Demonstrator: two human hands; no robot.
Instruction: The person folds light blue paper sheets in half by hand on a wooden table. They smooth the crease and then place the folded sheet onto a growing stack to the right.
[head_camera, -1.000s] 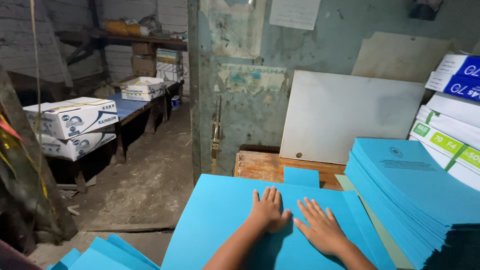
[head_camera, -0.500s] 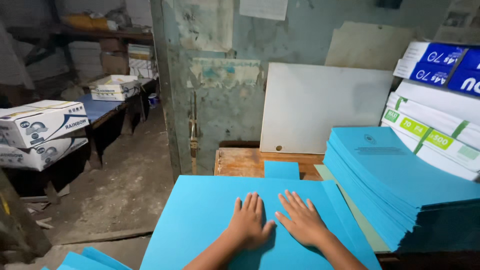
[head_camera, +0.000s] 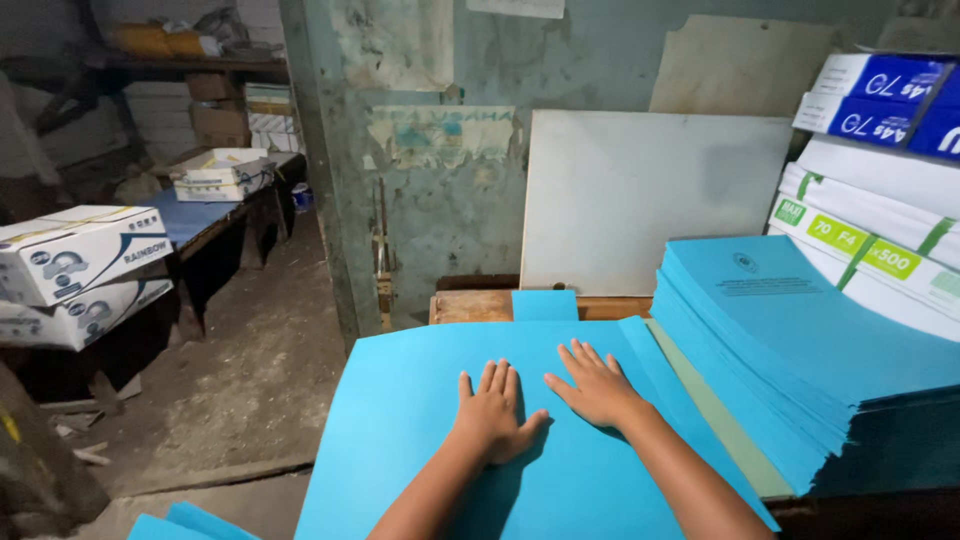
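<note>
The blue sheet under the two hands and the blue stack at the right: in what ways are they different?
The blue sheet lies flat and single, low in front; the blue stack holds many sheets and rises higher. The left hand and right hand press palm-down on the sheet; nothing touches the stack. The stack's top sheet bears dark print; the sheet looks plain. Both are the same blue.

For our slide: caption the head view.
Left hand and right hand lie flat on blue sheet beside blue stack.
</note>
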